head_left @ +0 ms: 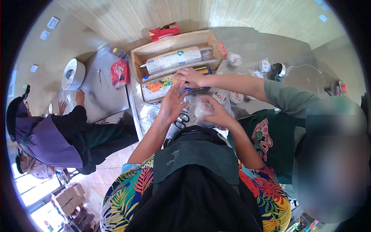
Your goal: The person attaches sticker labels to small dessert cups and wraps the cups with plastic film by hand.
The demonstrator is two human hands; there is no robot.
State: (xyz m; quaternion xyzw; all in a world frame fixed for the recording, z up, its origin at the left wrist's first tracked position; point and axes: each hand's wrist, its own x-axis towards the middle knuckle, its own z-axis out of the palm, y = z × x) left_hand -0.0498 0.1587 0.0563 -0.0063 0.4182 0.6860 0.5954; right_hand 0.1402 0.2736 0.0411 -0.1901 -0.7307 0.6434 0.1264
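Observation:
My left hand (pixel 174 105) is raised over the table's front edge, palm up and fingers spread, with nothing in it. Just to its right, my right hand (pixel 218 113) has its fingers around a small translucent plastic tub (pixel 201 109), whose details are blurred. Black-handled scissors (pixel 181 120) lie below my left hand among clear plastic. Beyond my hands is a long printed wrap box (pixel 154 88). A co-worker's hand (pixel 189 77) reaches in from the right onto that box, close to my left fingertips. Round tubs with printed lids (pixel 236 97) stand right of my right hand.
A wooden crate (pixel 137 63) holding a wrapped roll (pixel 174 59) stands behind the box. More lidded tubs (pixel 235 59) sit at the back right. At left are a red packet (pixel 119 72), a spoon (pixel 99 77), a white bucket (pixel 79 79) and another person (pixel 58 139).

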